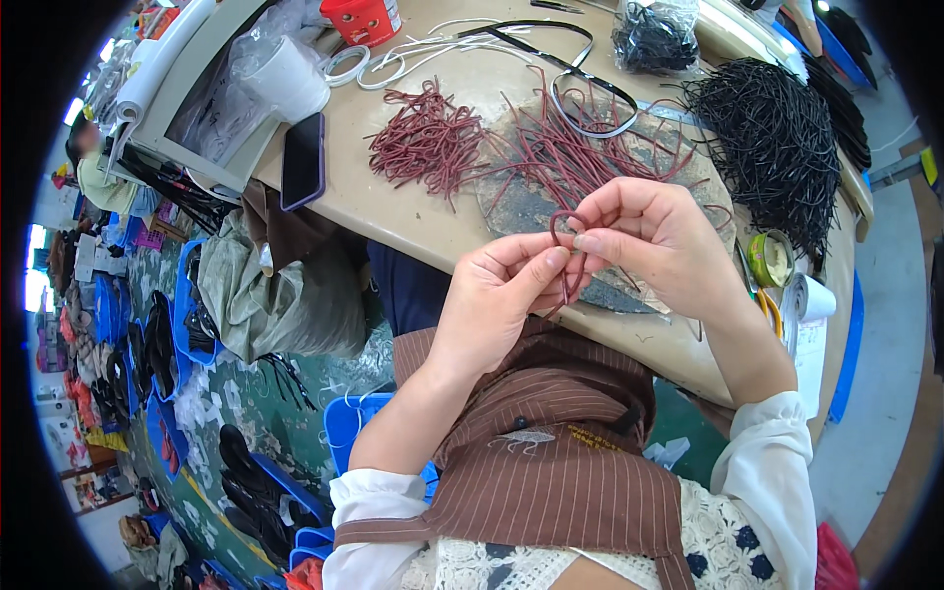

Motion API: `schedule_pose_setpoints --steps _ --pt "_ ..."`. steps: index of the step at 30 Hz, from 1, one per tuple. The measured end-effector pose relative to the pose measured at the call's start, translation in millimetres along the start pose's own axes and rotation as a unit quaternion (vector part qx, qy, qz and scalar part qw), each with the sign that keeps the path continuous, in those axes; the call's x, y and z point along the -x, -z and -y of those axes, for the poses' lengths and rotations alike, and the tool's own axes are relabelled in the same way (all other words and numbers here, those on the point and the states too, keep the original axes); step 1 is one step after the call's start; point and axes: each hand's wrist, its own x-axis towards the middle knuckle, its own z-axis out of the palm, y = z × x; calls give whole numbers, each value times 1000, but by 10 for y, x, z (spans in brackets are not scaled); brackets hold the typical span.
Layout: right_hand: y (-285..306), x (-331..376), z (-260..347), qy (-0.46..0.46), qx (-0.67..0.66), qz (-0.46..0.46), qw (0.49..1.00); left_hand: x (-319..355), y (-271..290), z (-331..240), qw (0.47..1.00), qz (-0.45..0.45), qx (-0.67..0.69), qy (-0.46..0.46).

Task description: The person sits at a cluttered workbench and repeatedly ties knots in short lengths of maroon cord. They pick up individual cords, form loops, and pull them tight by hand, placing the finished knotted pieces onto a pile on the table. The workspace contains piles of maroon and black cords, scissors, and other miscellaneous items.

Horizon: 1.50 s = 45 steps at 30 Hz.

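A looped red cord is pinched, thumbs and fingertips closed, between the left hand and right hand; beyond the grip red strands are heaped, black strands farther right

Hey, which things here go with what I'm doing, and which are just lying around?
In use, it seems:
- dark red cord looped between your left hand and right hand
- tangled red cord pile
- loose red strands

Apparently just lying about:
- phone
- red tub
- black cord heap
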Motion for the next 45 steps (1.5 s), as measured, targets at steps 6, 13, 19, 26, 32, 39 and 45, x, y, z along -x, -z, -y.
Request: schedule_pose_setpoints --steps 6,13,19,26,32,39,45 --pt "-81 -21 -83 44 7 -42 998 64 -21 -42 997 -18 -72 6" --pt "-148 41 -185 100 50 -69 991 53 -6 -22 991 16 -135 -1" --pt "-529 179 -741 77 -165 -33 983 -3 -3 176 991 -112 75 -5" --pt "83 385 -396 -1 74 57 996 252 247 3 993 -46 41 100" --pt "-405 334 -712 -72 -230 187 952 115 -12 116 993 -107 58 -9" --pt "36 437 -354 29 87 64 994 353 220 -104 990 -3 -16 141" --pt "33 295 -283 252 363 -5 897 299 -2 75 977 -7 78 200"
